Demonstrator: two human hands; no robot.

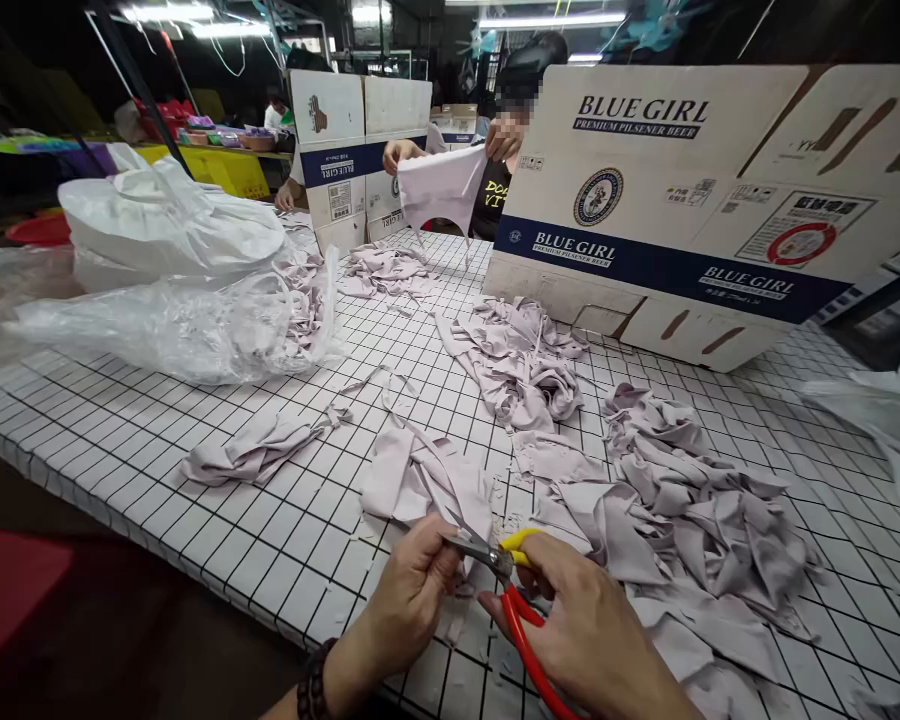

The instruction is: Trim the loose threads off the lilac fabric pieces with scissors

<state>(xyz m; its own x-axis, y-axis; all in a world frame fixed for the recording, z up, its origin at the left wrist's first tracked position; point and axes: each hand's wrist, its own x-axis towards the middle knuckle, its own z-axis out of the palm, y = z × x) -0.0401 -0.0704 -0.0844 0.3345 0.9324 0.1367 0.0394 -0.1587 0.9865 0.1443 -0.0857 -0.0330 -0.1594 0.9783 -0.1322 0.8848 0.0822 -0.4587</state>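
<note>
My right hand [596, 635] is closed round red-and-yellow thread snips [514, 590], whose metal blades point left. My left hand [412, 595] pinches the edge of a pale lilac fabric piece [427, 480] right at the blade tips. That piece lies flat on the grid-patterned table [195, 540]. Small fabric trimmings are scattered around my hands. A big heap of the same lilac garments [690, 520] lies just right of my right hand.
More lilac piles [521, 360] and a folded piece [251, 450] lie further out. A clear plastic bag [180, 320] of fabric sits at left. A "Blue Girl" carton [690, 210] stands at right. Across the table a person holds up a garment [441, 185].
</note>
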